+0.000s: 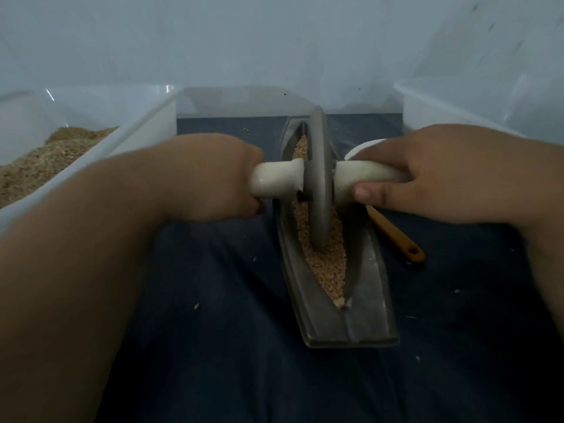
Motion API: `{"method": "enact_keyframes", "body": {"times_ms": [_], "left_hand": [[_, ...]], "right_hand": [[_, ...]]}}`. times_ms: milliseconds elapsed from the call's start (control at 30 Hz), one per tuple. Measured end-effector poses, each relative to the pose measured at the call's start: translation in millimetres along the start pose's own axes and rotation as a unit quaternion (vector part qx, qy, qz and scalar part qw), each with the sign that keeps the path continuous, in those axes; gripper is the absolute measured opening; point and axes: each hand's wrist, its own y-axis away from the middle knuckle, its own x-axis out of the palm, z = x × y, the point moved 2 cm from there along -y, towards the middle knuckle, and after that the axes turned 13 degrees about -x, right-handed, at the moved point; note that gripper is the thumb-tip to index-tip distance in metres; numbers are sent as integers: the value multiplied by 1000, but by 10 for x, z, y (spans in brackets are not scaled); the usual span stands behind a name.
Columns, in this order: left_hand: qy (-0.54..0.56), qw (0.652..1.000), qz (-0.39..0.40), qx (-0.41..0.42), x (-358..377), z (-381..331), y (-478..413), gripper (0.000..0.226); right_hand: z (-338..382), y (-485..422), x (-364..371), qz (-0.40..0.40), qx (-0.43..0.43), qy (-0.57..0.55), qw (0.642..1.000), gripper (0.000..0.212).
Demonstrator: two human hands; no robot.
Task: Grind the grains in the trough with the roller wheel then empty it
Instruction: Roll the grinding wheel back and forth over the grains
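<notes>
Gripping roller wheel (318, 181) handles, both hands, over grains (326, 257).

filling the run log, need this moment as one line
phase: grinding | left grip: holds left handle | right grip: holds right handle | roller wheel: in trough, on grains | emptied: no

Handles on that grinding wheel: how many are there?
2. The left handle juts from the roller wheel, held by the left hand; the right handle juts opposite, held by the right hand.
</notes>
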Motion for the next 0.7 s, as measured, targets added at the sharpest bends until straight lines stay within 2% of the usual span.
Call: {"method": "enact_keyframes", "body": {"times_ms": [100,200,300,433,500,600,700], "left_hand": [[33,996,86,14,-61,7,136,31],[39,995,93,12,-24,-9,116,31],[46,998,42,-10,46,-4,12,22],[-4,985,-160,-71,166,-87,-132,15],[-25,971,-221,-87,197,-140,-193,13],[-22,969,-230,-92,224,-116,-241,18],[-9,979,-188,-84,216,-76,-207,18]], "right_hand": [[89,88,-64,11,-20,-39,999,74],[101,42,-54,9,-23,-14,1000,82],[0,-24,50,-32,-16,0,999,84],[-162,-167,236,-123,-6,45,991,85],[-182,-239,269,-143,-3,91,986,84],[-205,-258,277,-150,3,103,983,86],[-176,-213,244,-123,17,70,990,85]]}}
